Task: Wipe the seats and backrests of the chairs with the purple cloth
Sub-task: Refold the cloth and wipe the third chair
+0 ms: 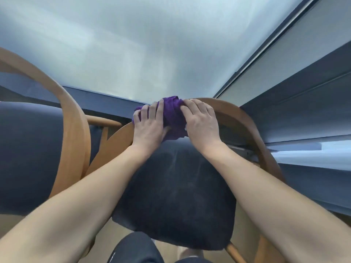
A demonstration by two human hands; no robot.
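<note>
Wiping the backrest [238,118], the left hand [150,126] and right hand [201,124] clamped curled fingers [152,112] over the purple cloth [172,115] bunched on its top rail; next it probably needed sliding along the curve.

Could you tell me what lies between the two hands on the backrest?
In the head view, the bunched purple cloth lies between left hand and right hand, draped over the backrest.
</note>
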